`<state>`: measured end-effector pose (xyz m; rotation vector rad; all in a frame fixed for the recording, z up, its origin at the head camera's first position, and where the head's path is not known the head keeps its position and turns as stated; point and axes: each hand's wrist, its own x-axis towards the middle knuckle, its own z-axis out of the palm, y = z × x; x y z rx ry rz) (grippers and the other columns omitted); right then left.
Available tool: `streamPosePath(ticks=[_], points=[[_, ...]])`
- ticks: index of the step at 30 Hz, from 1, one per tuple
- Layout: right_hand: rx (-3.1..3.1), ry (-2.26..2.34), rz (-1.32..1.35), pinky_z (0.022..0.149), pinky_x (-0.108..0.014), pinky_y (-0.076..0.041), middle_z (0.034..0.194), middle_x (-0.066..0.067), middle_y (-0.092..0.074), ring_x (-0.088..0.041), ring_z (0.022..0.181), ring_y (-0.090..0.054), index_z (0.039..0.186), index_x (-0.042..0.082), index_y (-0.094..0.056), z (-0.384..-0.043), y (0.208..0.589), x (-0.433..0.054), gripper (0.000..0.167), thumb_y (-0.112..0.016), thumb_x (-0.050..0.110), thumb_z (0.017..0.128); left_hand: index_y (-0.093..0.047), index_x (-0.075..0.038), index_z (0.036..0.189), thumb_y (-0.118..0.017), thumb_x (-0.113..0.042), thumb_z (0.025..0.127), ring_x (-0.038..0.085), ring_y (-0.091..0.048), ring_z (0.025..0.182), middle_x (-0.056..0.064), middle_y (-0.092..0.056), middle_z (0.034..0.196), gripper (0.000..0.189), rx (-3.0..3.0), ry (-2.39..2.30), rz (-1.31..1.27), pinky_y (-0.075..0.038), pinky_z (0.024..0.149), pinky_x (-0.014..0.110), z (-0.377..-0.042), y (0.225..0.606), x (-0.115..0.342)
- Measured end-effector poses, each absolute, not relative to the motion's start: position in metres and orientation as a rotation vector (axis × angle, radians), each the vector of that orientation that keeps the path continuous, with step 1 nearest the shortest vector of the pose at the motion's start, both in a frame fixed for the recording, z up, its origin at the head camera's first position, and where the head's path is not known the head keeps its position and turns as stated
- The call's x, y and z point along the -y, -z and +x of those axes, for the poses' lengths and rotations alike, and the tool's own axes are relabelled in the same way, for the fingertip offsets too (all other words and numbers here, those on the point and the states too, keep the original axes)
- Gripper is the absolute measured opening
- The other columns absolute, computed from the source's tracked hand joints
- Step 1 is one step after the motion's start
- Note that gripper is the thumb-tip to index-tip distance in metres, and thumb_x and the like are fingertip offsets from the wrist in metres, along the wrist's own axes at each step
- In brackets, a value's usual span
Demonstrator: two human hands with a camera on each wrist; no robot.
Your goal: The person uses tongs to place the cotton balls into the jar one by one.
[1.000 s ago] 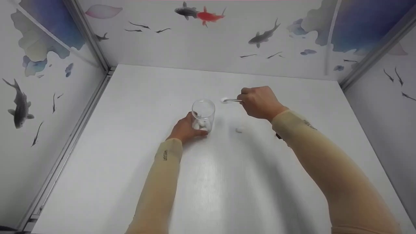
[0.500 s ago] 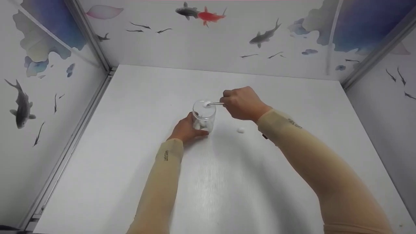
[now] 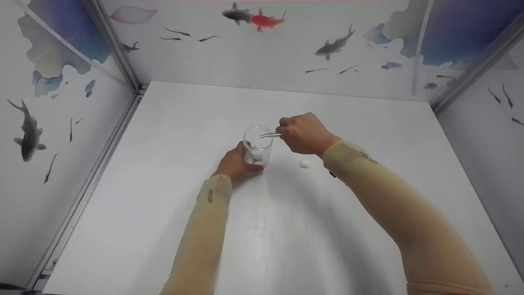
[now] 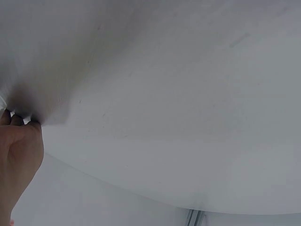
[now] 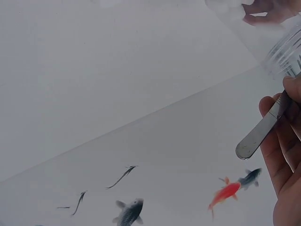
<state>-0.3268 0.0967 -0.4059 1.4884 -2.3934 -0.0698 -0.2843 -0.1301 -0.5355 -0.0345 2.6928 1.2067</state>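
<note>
A clear jar (image 3: 267, 152) stands upright on the white table, with several white cotton balls (image 3: 256, 157) at its bottom. My left hand (image 3: 234, 164) grips the jar low on its left side, thumb across the front. In the left wrist view only the back of that hand (image 4: 21, 153) shows at the left edge. My right hand (image 3: 305, 134) pinches metal tweezers (image 3: 270, 135), their tips over the jar's mouth with nothing between them. The tweezers' broad rear end (image 5: 256, 140) shows in the right wrist view. One cotton ball (image 3: 304, 164) lies on the table right of the jar.
White panels printed with fish (image 3: 268, 20) enclose the table (image 3: 163, 135) at the back and both sides. Metal frame posts (image 3: 112, 45) run along the corners. A beige sleeve covers each forearm.
My right hand has moved left, bringing a cotton ball in the tweezers over the jar. The ball has since left the tips. My left hand keeps holding the jar in place.
</note>
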Motion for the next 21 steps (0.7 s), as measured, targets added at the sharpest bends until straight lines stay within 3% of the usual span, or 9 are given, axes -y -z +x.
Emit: streamPosePath(ticks=[10, 21], points=[[2.388, 0.011, 1.472, 0.052, -0.038, -0.057, 0.083, -0.006, -0.068, -0.022, 0.063, -0.064, 0.098, 0.006, -0.078, -0.328, 0.405, -0.113, 0.012, -0.07, 0.005, 0.089, -0.029, -0.017, 0.157, -0.088, -0.048, 0.072, 0.026, -0.036, 0.142, 0.008, -0.042, 0.154, 0.109, -2.674, -1.199, -0.076, -0.026, 0.119, 0.041, -0.283, 0.536, 0.126], [2.452, -0.028, 1.425, 0.045, -0.039, -0.053, 0.077, -0.005, -0.065, -0.022, 0.055, -0.059, 0.094, 0.007, -0.077, -0.332, 0.419, -0.177, 0.011, -0.073, 0.004, 0.085, -0.026, -0.013, 0.158, -0.088, -0.05, 0.071, 0.028, -0.035, 0.143, 0.01, -0.04, 0.155, 0.113, -2.683, -1.191, -0.059, -0.026, 0.118, 0.043, -0.285, 0.536, 0.13]])
